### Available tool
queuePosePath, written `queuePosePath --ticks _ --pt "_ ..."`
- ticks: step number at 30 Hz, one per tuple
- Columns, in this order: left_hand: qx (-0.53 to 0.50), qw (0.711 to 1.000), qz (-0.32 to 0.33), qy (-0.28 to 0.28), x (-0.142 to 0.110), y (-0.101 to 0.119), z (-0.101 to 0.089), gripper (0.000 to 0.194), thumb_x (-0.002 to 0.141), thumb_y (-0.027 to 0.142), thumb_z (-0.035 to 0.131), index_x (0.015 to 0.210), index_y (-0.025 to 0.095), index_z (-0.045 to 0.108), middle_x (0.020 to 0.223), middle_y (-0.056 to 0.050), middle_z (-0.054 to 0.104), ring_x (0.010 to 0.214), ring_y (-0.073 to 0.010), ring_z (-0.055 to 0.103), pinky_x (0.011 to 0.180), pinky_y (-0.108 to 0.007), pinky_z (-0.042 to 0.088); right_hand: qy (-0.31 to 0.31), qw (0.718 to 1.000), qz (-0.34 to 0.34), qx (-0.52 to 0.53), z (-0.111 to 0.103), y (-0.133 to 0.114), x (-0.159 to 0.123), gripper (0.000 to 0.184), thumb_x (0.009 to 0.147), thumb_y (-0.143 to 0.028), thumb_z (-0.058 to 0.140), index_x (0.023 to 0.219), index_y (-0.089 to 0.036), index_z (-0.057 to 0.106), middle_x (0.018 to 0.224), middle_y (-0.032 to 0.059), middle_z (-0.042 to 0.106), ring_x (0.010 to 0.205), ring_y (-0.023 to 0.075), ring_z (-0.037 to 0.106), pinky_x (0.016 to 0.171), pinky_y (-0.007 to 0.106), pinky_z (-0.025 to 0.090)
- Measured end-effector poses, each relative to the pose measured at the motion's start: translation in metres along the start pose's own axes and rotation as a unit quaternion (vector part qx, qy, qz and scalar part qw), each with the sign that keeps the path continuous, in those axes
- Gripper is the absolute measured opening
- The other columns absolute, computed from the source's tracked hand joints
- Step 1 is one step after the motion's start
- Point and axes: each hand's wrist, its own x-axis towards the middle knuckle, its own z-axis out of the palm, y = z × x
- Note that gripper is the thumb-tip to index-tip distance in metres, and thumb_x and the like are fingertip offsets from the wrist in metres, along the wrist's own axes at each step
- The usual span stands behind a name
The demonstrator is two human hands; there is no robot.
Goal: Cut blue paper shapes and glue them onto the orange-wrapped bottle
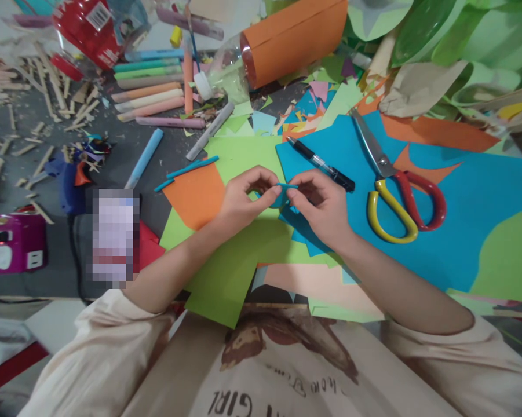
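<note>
Head view, our items: one blue paper strip [280,197], held up between both hands above green paper [238,260]. Left hand [249,194]: fingers pinched shut on its left end. Right hand [324,208]: fingers pinched shut on its right end. To our right, on blue paper [434,255]: one black pen [321,164]; one pair of scissors [393,174], blades apart. To our left: orange paper [195,194], two thin blue rolls lying against it. Risks, as we judge: uneven pulling could crease or tear the strip; a loosened pinch could let it spring open.
</note>
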Motion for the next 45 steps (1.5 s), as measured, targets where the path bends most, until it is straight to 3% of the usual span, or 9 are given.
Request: queuePosePath --ticks 7,15,21,28,45 --pt "-0.004 1.000 -0.003 -0.016 0.0001 0.0005 -0.0001 0.019 0.076 0.034 0.066 0.071 0.019 0.055 0.068 0.001 0.061 0.063 -0.0102 0.057 0.061 -0.023 0.049 -0.012 1.000 -0.011 0.007 0.0012 0.0006 0.0014 0.021 0.081 -0.040 0.068 0.074 -0.022 0.060 0.071 -0.0015 0.059 0.063 0.0116 0.056 0.060 0.026 0.048" --pt "0.005 1.000 -0.008 -0.024 0.0007 -0.0001 0.0004 0.021 0.076 0.037 0.066 0.070 0.019 0.057 0.069 0.001 0.062 0.064 -0.0098 0.058 0.061 -0.023 0.050 0.000 1.000 -0.001 -0.004 0.0007 0.0002 0.0009 0.032 0.080 -0.053 0.067 0.073 -0.022 0.059 0.069 -0.0013 0.060 0.061 0.0125 0.056 0.060 0.028 0.049" --pt "0.018 0.999 -0.006 -0.030 -0.0001 -0.0011 0.0025 0.020 0.078 0.033 0.065 0.068 0.018 0.056 0.065 0.001 0.060 0.058 -0.0086 0.053 0.058 -0.022 0.046 0.039 0.999 0.006 0.026 0.0001 0.0002 0.0011 0.031 0.078 -0.052 0.071 0.074 -0.023 0.060 0.068 -0.0019 0.061 0.059 0.0122 0.056 0.061 0.030 0.051" --pt "0.022 0.999 -0.006 -0.040 -0.0012 -0.0004 0.0029 0.019 0.078 0.031 0.066 0.067 0.018 0.057 0.061 0.002 0.059 0.055 -0.0084 0.051 0.056 -0.023 0.045 0.018 0.999 -0.006 0.037 0.0001 -0.0002 0.0023 0.028 0.080 -0.049 0.072 0.073 -0.022 0.064 0.069 -0.0006 0.063 0.062 0.0131 0.058 0.061 0.029 0.051" --pt "0.032 0.998 -0.006 -0.053 -0.0013 0.0006 0.0034 0.018 0.077 0.030 0.062 0.066 0.018 0.056 0.061 0.003 0.057 0.055 -0.0071 0.049 0.056 -0.020 0.044 0.032 0.998 -0.050 0.002 0.0000 0.0086 0.0006 0.031 0.084 -0.050 0.067 0.073 -0.022 0.062 0.069 -0.0013 0.065 0.063 0.0121 0.059 0.058 0.027 0.050"
